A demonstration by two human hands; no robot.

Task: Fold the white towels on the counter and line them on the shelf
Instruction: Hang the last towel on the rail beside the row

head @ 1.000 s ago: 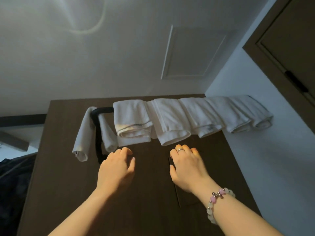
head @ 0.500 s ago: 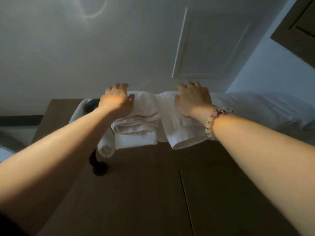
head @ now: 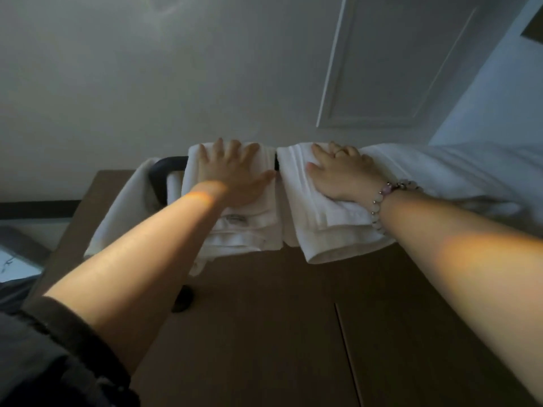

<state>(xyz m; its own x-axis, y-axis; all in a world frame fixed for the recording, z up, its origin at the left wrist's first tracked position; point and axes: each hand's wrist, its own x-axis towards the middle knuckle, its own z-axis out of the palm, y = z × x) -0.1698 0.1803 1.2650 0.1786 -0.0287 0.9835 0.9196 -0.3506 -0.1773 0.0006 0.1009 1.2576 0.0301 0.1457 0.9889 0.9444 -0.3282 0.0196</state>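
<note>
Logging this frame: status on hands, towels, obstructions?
Left hand flat on one folded towel. Right hand flat on the next towel; no grip closed. Row hangs over black rail. Nothing blocking.

No readable text anywhere in view.

The one thing that looks like a label is a small grey tag (head: 235,218) sewn on the folded white towel (head: 249,230) that hangs over the black rail (head: 164,174), just below the wrist of the left hand (head: 232,174). It is too small and blurred for any letters, brand or numbers to be made out. The neighbouring towel (head: 320,230), the brown cabinet front (head: 264,333) and the pale wall (head: 117,83) show no print, number or sign.
</note>
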